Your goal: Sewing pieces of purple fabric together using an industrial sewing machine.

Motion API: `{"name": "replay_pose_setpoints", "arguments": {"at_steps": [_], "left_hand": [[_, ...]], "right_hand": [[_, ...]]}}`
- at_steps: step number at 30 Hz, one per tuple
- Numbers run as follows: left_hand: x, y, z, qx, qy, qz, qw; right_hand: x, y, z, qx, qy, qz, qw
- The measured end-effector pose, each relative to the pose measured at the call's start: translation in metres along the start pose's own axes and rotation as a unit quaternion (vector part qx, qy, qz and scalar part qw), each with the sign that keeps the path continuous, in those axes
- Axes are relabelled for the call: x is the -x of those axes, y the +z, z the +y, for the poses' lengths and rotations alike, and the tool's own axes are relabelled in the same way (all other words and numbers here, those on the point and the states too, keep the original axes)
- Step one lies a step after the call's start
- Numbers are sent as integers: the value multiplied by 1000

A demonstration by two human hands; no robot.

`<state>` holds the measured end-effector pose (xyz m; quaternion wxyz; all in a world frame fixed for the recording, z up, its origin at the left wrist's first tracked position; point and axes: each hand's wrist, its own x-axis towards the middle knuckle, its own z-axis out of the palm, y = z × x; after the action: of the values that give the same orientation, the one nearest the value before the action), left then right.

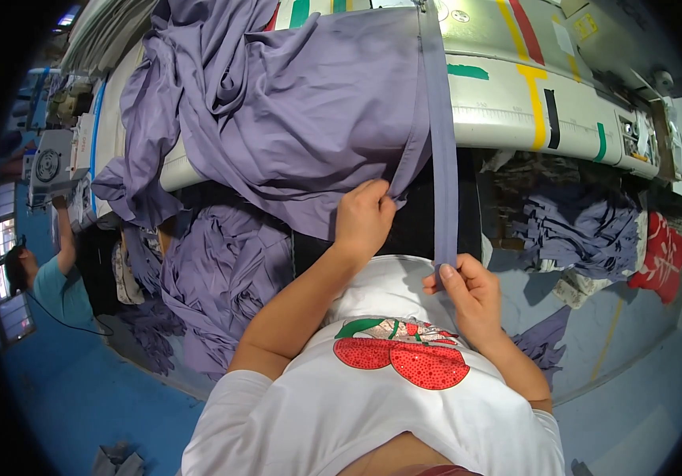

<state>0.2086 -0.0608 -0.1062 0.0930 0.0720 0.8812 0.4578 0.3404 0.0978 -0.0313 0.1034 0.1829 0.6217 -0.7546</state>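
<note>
A large piece of purple fabric (317, 95) lies over the pale sewing table (492, 119) and hangs down over its near edge. My left hand (365, 216) is closed on the fabric's lower right corner, beside its folded edge. To the right of that edge a long purple fabric strip (443, 159) runs straight from the top of the view toward me. The strip's near end is pinched between the thumb and fingers of my right hand (468, 287). At the top, the strip and fabric edge meet at a small metal part (422, 6), partly cut off by the view.
Purple fabric heaps (222, 270) hang below the table at left, and a bundle of purple pieces (583, 230) sits at right beside a red cloth (662, 258). Coloured tape strips (533, 103) mark the tabletop. Far left, another person (55, 278) works at a machine (50, 163).
</note>
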Motion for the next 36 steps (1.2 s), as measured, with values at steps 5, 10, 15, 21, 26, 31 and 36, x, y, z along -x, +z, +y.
{"name": "replay_pose_setpoints", "arguments": {"at_steps": [5,10,15,21,26,31,36], "left_hand": [[39,-47,77,90,174,-23,980],[42,-22,48,190,84,-137,968],[54,-14,40,361,-139,-275,880],[48,-22,38,277,-122,-330,894],[53,-22,45,341,-177,-286,878],[56,-15,37,321,-168,-285,887],[53,-25,50,248,-178,-311,900]], "right_hand": [[23,-2,-42,-28,-44,-25,998],[17,0,-22,-50,30,-48,997],[12,-2,17,17,32,-43,998],[8,-2,17,93,-28,-85,992],[6,-6,21,121,-33,-90,988],[3,-23,34,207,-23,-110,972],[-19,-29,10,88,-62,33,994]]}}
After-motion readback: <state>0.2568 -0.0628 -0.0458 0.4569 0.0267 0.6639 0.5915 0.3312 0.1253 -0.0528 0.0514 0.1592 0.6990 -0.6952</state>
